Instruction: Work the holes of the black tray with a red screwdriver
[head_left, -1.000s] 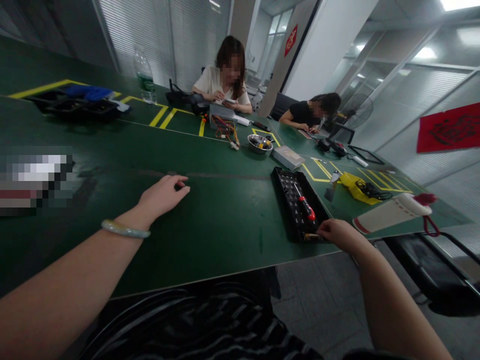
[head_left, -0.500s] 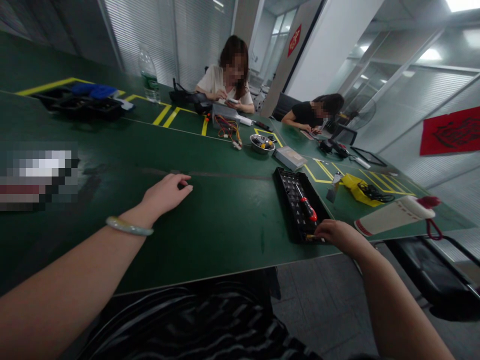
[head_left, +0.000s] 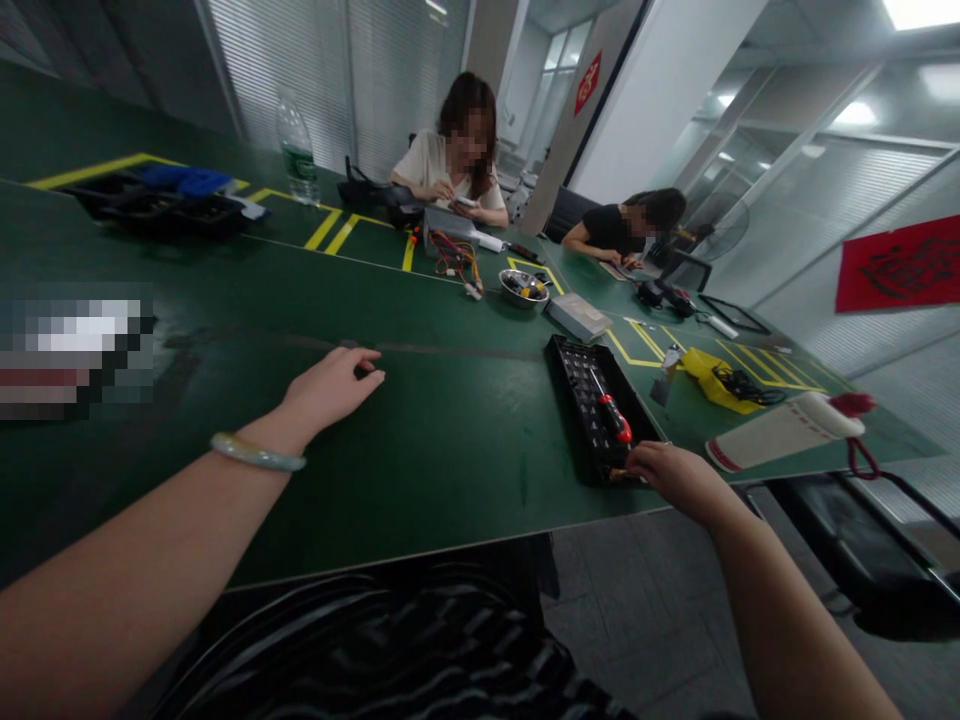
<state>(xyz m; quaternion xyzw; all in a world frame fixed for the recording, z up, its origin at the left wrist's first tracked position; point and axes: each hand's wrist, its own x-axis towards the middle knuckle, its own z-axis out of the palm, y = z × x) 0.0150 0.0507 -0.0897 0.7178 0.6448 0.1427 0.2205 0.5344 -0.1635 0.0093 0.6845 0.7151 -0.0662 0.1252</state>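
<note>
My left hand [head_left: 335, 388] rests on the green table [head_left: 450, 440], thumb and forefinger apart, with nothing in it. A pale bangle [head_left: 259, 453] circles that wrist. To the right lies a black tray [head_left: 577, 400] with a grid of small compartments. Inside it sits a screwdriver [head_left: 616, 418] with a red and black handle, its shaft pointing away from me. My right hand [head_left: 667, 470] reaches into the near end of the tray, its fingers drawn together beside a small brass-coloured piece [head_left: 619, 473]. Whatever is between those fingertips is hidden.
Beyond the tray are a grey box [head_left: 579, 318], a metal bowl [head_left: 524, 288] of small parts and a bundle of wires [head_left: 461, 265]. A white tumbler [head_left: 787, 432] and a yellow bag [head_left: 716, 380] stand to the right. Two people sit across the table.
My right hand has shifted very slightly at the tray's near end. My left hand stays where it was, and the view has drifted only a little.
</note>
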